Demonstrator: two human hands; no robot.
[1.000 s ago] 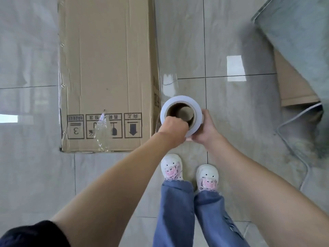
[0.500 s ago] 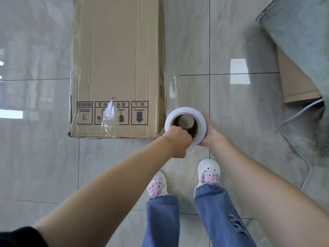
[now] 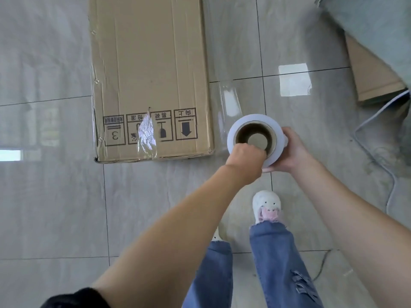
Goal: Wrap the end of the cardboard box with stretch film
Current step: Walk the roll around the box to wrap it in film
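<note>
From the head view, you are looking down at a long cardboard box (image 3: 149, 76) lying on the tiled floor (image 3: 49, 196), filling the upper left centre of the frame. Near its lower end, three handling pictograms are printed upside down to you: one showing a stacking symbol with a "3", one with an arrow, and small characters above each that are too small to read. A crinkled tail of stretch film (image 3: 146, 134) is clinging over the middle pictogram.

You are holding the stretch film roll (image 3: 255, 138) just right of the box's lower corner, its open cardboard core facing you. A clear sheet is running from the roll up along the box's right side. Your left hand (image 3: 246, 158) is curling its fingers into the core; your right hand (image 3: 289, 152) is cupping the roll's outer face, fingers wrapped round it. Your white shoe (image 3: 266, 205) is showing below.
</note>
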